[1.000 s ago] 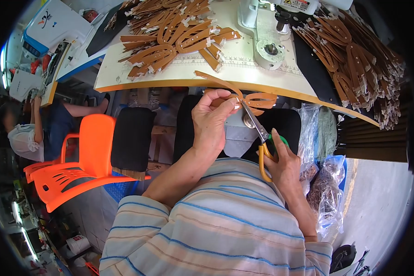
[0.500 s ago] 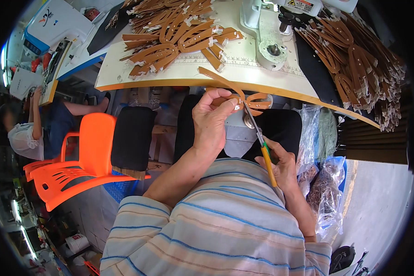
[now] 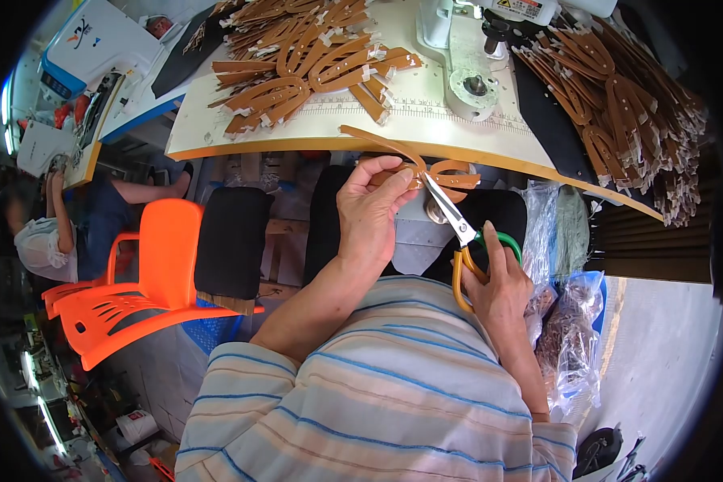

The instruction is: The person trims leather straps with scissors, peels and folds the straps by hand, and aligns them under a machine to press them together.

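Note:
My left hand [image 3: 369,209] pinches a brown leather-like strap piece [image 3: 451,181] between thumb and fingers, just in front of the table edge. The piece has looped bands with small pale studs, and one long band sticks out toward the table. In my right hand [image 3: 502,287] is a pair of scissors [image 3: 455,221] with one orange-yellow handle and one green handle. Its blade tips touch or overlap the middle of the strap piece, close to my left thumb. Whether the tips are around a thread there, I cannot tell.
A heap of similar brown strap pieces [image 3: 297,68] lies on the white table [image 3: 426,132]; another pile [image 3: 618,104] hangs over its right side. Between them stands a machine [image 3: 470,88]. An orange chair [image 3: 165,257] is on the left, near another person [image 3: 52,233] at a white machine.
The scissors have turned from edge-on to flat, showing both handle loops, and my right hand has rotated with them. The strap piece has tilted slightly; my left hand stays nearly in place.

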Demonstrator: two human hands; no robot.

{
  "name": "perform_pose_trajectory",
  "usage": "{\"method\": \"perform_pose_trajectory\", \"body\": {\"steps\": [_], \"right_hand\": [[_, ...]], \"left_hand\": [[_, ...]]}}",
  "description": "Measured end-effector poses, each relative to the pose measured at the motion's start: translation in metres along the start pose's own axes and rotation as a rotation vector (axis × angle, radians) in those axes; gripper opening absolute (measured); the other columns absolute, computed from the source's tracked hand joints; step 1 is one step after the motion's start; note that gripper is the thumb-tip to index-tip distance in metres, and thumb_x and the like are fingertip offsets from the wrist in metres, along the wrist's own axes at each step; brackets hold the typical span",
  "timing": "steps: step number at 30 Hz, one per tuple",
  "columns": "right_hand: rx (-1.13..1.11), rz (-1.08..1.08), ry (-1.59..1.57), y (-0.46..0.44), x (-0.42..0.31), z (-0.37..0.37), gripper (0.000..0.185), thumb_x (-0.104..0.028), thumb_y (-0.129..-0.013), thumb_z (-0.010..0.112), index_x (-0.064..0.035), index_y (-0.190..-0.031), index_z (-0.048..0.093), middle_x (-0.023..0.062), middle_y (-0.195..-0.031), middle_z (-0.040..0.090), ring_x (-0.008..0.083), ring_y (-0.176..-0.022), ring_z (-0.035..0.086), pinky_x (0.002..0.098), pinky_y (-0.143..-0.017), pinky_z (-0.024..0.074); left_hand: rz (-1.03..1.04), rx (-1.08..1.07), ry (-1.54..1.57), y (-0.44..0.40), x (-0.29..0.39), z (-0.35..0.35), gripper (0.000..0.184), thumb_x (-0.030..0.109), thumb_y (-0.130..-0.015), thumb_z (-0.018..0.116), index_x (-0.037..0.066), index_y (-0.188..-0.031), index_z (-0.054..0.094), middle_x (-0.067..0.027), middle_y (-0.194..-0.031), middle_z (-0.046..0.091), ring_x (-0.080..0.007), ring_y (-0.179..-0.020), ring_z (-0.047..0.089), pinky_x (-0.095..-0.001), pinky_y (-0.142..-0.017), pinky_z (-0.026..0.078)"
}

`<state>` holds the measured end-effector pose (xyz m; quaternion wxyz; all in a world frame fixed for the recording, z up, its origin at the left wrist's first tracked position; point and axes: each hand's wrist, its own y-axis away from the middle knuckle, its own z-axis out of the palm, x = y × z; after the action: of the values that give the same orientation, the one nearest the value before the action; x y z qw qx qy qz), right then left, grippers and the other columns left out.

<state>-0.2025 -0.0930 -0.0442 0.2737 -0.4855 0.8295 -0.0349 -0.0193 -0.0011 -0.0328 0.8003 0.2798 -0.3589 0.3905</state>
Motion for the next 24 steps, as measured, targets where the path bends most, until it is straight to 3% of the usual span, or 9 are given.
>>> {"method": "perform_pose_trajectory", "body": {"steps": [15, 19, 24], "right_hand": [[-0.041, -0.175, 0.277, -0.005, 0.008, -0.01, 0.074, -0.024, -0.07, 0.078, -0.0067, -0.133, 0.045, 0.0065, -0.07, 0.048, 0.0189, -0.059, 0.054, 0.0314, -0.047, 0.0463], [-0.058, -0.134, 0.25, -0.006, 0.001, -0.007, 0.072, -0.024, -0.071, 0.077, -0.0063, -0.133, 0.046, 0.0076, -0.071, 0.05, 0.0207, -0.057, 0.055, 0.033, -0.048, 0.0471], [-0.123, 0.056, -0.112, -0.003, -0.008, 0.008, 0.061, -0.021, -0.074, 0.075, -0.0031, -0.127, 0.051, 0.0101, -0.073, 0.057, 0.0182, -0.055, 0.056, 0.0307, -0.05, 0.0475]], "left_hand": [[0.005, 0.015, -0.033, -0.002, -0.005, -0.002, 0.018, -0.003, -0.082, 0.063, 0.002, -0.097, 0.058, -0.008, -0.088, 0.064, -0.0152, -0.078, 0.064, -0.0283, -0.073, 0.054], [0.129, -0.022, -0.102, -0.004, -0.009, -0.001, 0.016, -0.004, -0.082, 0.063, 0.002, -0.095, 0.058, -0.0083, -0.087, 0.064, -0.0143, -0.076, 0.063, -0.0272, -0.072, 0.053], [0.213, -0.023, -0.12, -0.009, -0.01, 0.001, 0.014, -0.005, -0.081, 0.063, 0.001, -0.093, 0.058, -0.0074, -0.084, 0.064, -0.0116, -0.073, 0.061, -0.0242, -0.07, 0.05]]}}
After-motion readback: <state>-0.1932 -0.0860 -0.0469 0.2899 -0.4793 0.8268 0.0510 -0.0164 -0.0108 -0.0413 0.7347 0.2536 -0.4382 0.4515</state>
